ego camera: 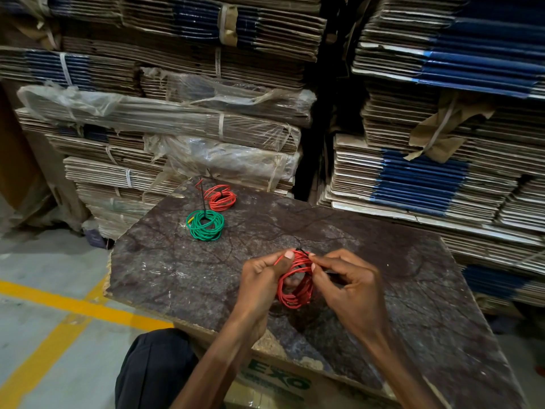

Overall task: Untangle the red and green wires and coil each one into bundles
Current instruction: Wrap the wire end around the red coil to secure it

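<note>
I count red wire coils: 2, one held coil [295, 280] between my fingertips, one tied coil [221, 197] far beyond them | green wire coils: 1 [205, 224], well ahead of my left fingers | hands: 2, left hand [263, 280], right hand [351, 283] | boards: 1 [182, 276]

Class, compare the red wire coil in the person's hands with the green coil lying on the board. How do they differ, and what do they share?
The red coil in hand is red; the green coil is green. The red coil in hand is gripped by the left hand and right hand above the board; the green coil lies flat on it, untouched. The red coil in hand stands on edge; the green coil faces up. Both are wound into round bundles.
</note>
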The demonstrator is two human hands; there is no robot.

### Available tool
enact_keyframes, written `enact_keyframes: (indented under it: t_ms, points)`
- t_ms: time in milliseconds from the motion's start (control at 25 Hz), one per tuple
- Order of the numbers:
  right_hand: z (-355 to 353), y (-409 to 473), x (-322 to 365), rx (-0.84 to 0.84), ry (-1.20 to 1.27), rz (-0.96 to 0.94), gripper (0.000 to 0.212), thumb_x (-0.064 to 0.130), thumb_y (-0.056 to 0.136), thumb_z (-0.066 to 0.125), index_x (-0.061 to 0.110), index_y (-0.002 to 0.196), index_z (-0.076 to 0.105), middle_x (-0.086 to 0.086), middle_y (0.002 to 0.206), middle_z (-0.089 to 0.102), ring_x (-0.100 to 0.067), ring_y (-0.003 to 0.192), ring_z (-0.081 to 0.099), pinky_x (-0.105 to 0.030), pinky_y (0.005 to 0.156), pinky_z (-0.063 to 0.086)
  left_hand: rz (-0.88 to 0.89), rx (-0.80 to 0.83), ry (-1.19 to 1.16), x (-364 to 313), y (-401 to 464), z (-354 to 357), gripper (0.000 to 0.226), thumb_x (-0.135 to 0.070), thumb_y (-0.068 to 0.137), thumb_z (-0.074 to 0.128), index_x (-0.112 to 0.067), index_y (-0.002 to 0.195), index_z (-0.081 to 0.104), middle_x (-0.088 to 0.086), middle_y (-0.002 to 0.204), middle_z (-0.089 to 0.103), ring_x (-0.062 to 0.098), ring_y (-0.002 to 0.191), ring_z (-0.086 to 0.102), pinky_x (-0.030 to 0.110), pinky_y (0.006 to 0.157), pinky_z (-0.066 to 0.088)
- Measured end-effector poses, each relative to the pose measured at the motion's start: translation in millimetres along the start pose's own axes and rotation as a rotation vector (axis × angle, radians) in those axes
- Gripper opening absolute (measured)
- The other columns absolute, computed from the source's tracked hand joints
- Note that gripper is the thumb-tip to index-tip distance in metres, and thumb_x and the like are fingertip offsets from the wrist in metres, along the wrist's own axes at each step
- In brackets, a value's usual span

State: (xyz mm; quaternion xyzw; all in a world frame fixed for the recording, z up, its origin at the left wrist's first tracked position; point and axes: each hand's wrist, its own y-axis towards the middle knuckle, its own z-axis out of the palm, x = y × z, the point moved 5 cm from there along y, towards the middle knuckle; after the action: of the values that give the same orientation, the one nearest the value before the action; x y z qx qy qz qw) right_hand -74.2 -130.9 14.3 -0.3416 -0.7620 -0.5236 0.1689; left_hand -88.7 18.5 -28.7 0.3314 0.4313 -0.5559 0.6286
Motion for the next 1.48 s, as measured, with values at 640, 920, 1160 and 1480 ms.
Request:
enact_keyframes:
  t_ms: [640, 920, 1160, 1480]
  points:
    - [-1.2, -0.9, 4.6, -0.026, 0.010, -0.013, 0.017, 0.003, 0.077, 0.071, 0.009, 0.092, 0.078, 0.003, 0.080, 0.067, -0.006, 0.069, 0.064, -0.020, 0.059, 0.048, -0.055, -0.018, -0.006, 0.0, -2.3, -1.0, 0.021, -0.021, 0.092, 0.060, -0.010, 0.098, 0.077, 0.035, 0.101, 0.063, 0.028, 0.080, 0.053, 0.034, 0.078, 0.046]
    - [-2.1, -0.2, 6.5, -0.038, 0.010, -0.025, 0.017, 0.002, 0.078, 0.072, 0.008, 0.092, 0.078, 0.003, 0.079, 0.067, -0.007, 0.069, 0.064, -0.023, 0.058, 0.050, -0.059, -0.038, 0.010, 0.5, -0.8, -3.2, 0.021, -0.023, 0.091, 0.061, -0.009, 0.097, 0.076, 0.033, 0.098, 0.064, 0.019, 0.065, 0.053, 0.028, 0.070, 0.045]
    - [-1.8, -0.5, 5.7, -0.036, -0.001, -0.027, 0.016, 0.005, 0.078, 0.072, 0.009, 0.093, 0.078, 0.004, 0.079, 0.067, -0.008, 0.069, 0.064, -0.020, 0.059, 0.048, -0.067, -0.049, 0.005, 0.3, -0.5, -4.1, 0.022, -0.024, 0.091, 0.062, -0.010, 0.100, 0.076, 0.040, 0.109, 0.060, 0.029, 0.081, 0.057, 0.033, 0.077, 0.045]
    - [-0.5, -0.9, 4.6, -0.029, -0.002, -0.030, 0.017, 0.002, 0.077, 0.073, 0.008, 0.092, 0.078, 0.004, 0.079, 0.068, -0.006, 0.070, 0.064, -0.019, 0.060, 0.048, -0.059, -0.038, 0.008, -1.6, -2.3, -3.1, 0.022, -0.024, 0.091, 0.062, -0.011, 0.098, 0.077, 0.040, 0.110, 0.061, 0.033, 0.089, 0.054, 0.041, 0.086, 0.044]
